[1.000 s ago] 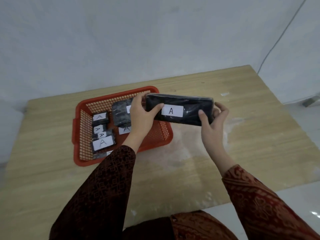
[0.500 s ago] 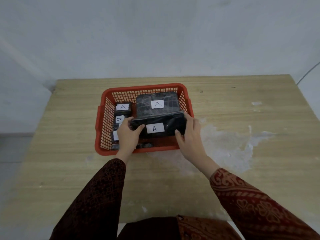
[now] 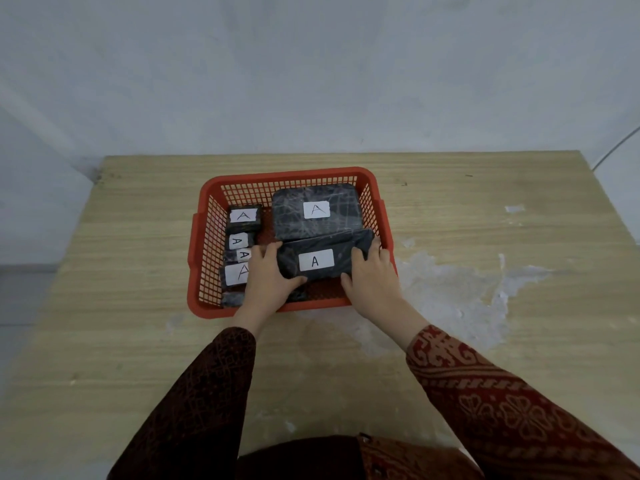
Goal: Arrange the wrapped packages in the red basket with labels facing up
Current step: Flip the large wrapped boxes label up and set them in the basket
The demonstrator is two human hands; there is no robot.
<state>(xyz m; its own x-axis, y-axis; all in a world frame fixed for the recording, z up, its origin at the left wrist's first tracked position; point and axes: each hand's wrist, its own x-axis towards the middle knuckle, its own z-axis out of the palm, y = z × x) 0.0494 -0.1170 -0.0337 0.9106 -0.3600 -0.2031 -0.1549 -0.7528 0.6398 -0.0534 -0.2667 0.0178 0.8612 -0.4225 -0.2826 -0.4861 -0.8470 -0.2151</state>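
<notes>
A red basket (image 3: pixel 207 244) with mesh walls sits on a wooden table (image 3: pixel 485 209), near the far edge and a little left of centre. Inside it, both hands grip a long black wrapped package (image 3: pixel 322 251) that lies across the near right part of the basket, its white label (image 3: pixel 316 260) marked "A" facing up. The left hand (image 3: pixel 268 282) clamps the package's left end, thumb under the near edge and fingers curled over the far side; the right hand (image 3: pixel 372 278) clamps the right end, fingers wrapped over the top close to the basket's right wall. The long package overlaps the near edge of a large flat package (image 3: pixel 294 216), which fills the far right corner of the basket with its "A" label up. Along the left wall runs a column of small packages (image 3: pixel 242 216), each showing a white "A" label; the nearest ones are partly hidden behind the left hand, and one dark package at the near left corner shows no label that I can make out. Both arms wear dark red patterned sleeves (image 3: pixel 502 403). To the right of the basket the table carries a pale, worn patch (image 3: pixel 467 282). A plain grey wall (image 3: pixel 311 71) stands behind the table.
</notes>
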